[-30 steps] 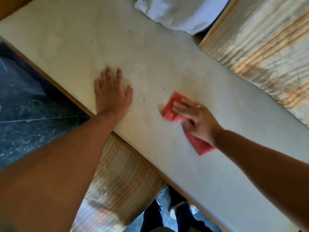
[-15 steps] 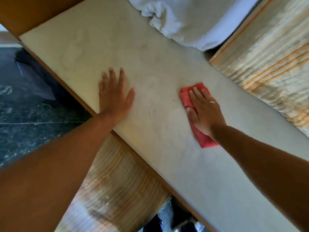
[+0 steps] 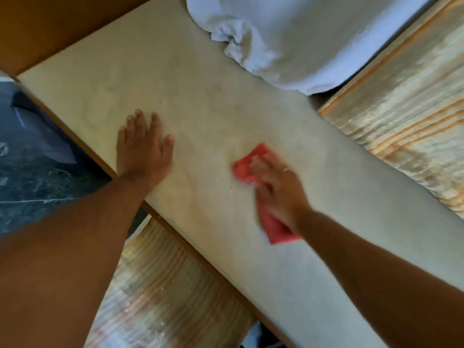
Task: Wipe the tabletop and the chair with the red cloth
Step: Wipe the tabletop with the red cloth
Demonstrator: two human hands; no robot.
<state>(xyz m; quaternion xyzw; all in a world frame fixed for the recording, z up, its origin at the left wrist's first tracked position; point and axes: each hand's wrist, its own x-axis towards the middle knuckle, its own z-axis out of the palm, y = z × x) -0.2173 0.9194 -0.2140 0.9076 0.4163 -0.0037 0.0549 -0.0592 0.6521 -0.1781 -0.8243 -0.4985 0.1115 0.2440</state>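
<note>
A pale cream tabletop (image 3: pixel 206 79) runs diagonally from upper left to lower right. The red cloth (image 3: pixel 247 165) lies flat on its middle, pressed down by my right hand (image 3: pixel 278 189), which is motion-blurred; cloth shows in front of the fingers and behind the wrist. My left hand (image 3: pixel 143 151) rests palm down with fingers spread on the table's near edge, to the left of the cloth and apart from it. A wood-grain surface (image 3: pixel 160 295), which may be the chair seat, lies below the table's near edge.
A bunched white cloth (image 3: pixel 283 33) sits on the table's far end. A striped wood-grain surface (image 3: pixel 406 126) borders the far edge at right. Dark stone floor (image 3: pixel 32 172) lies at left, a brown panel (image 3: pixel 52 23) at the upper left.
My right hand has slid the red cloth back toward the left hand and the near edge after moving away from it. The left hand has stayed planted. The view has shifted.
</note>
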